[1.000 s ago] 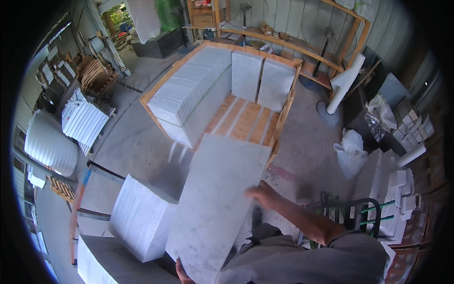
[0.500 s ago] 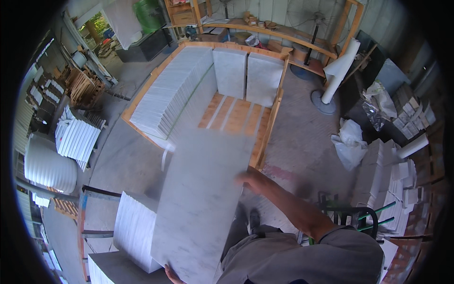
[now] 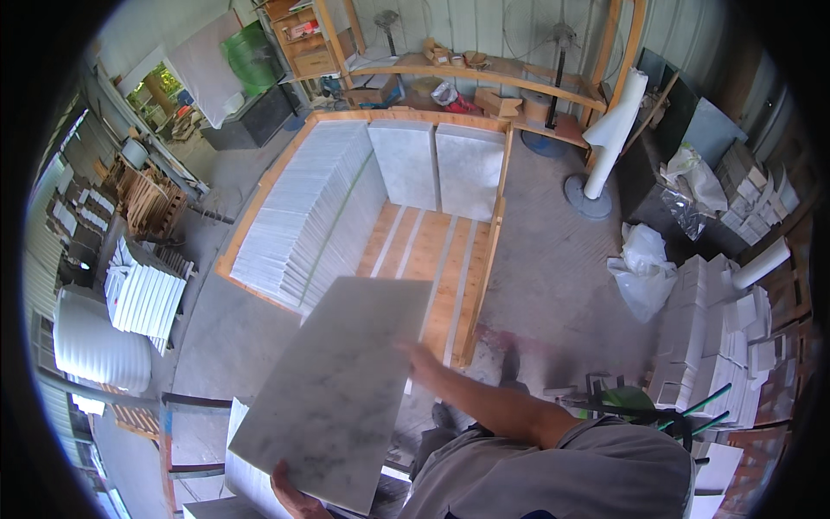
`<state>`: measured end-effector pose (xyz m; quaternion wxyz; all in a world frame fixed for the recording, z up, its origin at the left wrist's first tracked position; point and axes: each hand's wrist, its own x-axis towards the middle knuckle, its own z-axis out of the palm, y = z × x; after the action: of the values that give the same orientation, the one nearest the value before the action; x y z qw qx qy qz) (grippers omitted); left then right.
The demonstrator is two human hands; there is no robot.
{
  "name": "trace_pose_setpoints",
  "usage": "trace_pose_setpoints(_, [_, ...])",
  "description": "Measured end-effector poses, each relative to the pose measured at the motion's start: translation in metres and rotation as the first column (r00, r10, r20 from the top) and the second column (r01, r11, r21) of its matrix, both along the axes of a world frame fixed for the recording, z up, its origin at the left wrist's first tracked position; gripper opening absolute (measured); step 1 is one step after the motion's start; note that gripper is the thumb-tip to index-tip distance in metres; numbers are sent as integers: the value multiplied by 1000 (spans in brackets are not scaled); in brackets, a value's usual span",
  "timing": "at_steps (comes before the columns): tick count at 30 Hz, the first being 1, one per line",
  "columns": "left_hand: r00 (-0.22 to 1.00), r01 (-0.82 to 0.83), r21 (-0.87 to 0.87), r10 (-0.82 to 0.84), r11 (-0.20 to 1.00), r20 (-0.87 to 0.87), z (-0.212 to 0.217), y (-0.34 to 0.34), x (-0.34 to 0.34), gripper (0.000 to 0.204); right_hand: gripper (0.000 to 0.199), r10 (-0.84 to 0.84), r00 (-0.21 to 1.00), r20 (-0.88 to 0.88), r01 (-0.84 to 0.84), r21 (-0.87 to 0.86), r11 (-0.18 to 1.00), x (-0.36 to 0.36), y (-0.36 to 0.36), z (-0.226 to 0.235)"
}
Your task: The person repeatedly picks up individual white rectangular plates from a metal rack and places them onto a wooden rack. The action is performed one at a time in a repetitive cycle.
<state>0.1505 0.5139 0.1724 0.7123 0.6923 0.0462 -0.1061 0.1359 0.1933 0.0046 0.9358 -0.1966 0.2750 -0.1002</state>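
Note:
A large grey-white marble slab (image 3: 337,389) with dark veining lies tilted across the space in front of me, between both arms. My right hand (image 3: 421,363) grips its right long edge, the fingers partly blurred. At the near left corner, my left hand (image 3: 294,495) curls round the slab's edge with the thumb on top. Beyond its far end stands a wooden crate (image 3: 226,264), holding a long row of upright white slabs (image 3: 303,208) along its left side. Two more slabs (image 3: 471,169) lean at the crate's back. Beneath the held slab, a stack of white slabs (image 3: 238,471) is partly hidden.
A dark metal frame (image 3: 164,450) stands at the lower left, beside the stack. White boxes (image 3: 683,329) are piled at the right, near a plastic bag (image 3: 644,272). A white roll (image 3: 616,134) stands upright by the wooden bench (image 3: 484,73) at the back.
The slab has drawn back and swung its near end leftward, uncovering more of the crate floor. Both hands moved with it, and more of the left hand now shows. My view has shifted slightly.

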Motion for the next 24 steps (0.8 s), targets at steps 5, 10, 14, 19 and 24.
trace_pose_setpoints(5, [995,-95,-54,93,994,-44,-37,-86,30,39,30,131,991,13,-124,412,903,-3,-29,-13])
trace_pose_setpoints(10, [957,-218,-9,212,976,-197,-106,-161,96,25,31,720,665,197,-744,98,661,-44,-124,11])
trace_pose_setpoints(14, [789,-445,22,404,895,-463,-168,-222,123,23,32,707,701,95,-631,-381,676,-120,-235,-11])
trace_pose_setpoints(19, [732,-458,162,474,874,-489,-229,-274,136,28,27,380,899,-218,-430,-280,858,-259,-399,-70])
trace_pose_setpoints(24, [692,-471,163,478,867,-541,-285,-308,144,29,28,31,734,-678,-185,-157,970,-345,-497,-108])
